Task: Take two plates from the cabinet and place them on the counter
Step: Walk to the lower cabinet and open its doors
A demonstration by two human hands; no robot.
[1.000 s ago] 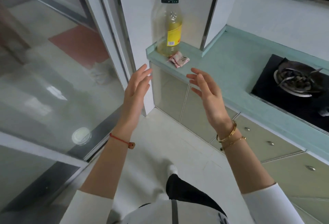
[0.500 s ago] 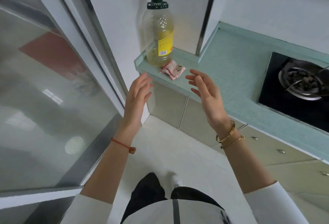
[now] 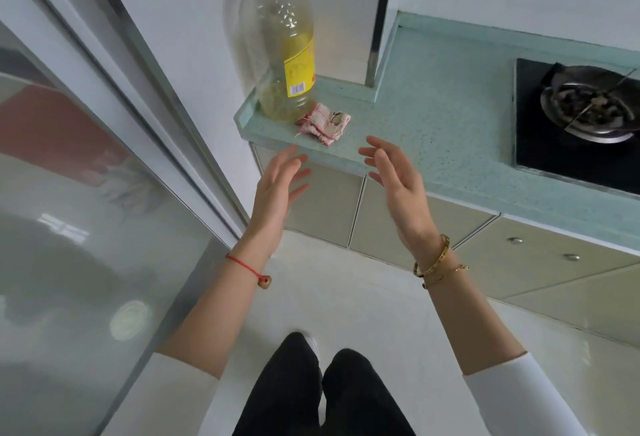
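Note:
My left hand (image 3: 277,190) and my right hand (image 3: 398,181) are raised side by side in front of the pale green counter (image 3: 440,131), palms turned toward each other, fingers apart and empty. Both hover at the counter's front edge, above the closed beige lower cabinet doors (image 3: 325,207). No plate shows anywhere in the head view.
An oil bottle (image 3: 285,51) with a yellow label stands at the counter's left end, a crumpled pinkish cloth (image 3: 325,122) beside it. A black gas hob (image 3: 578,117) occupies the right. A glass sliding door (image 3: 86,193) runs along my left. Drawers with round knobs (image 3: 540,255) are at lower right.
The view has drawn closer to the counter and tilted down. Both hands stay open and now reach nearer to the counter's edge.

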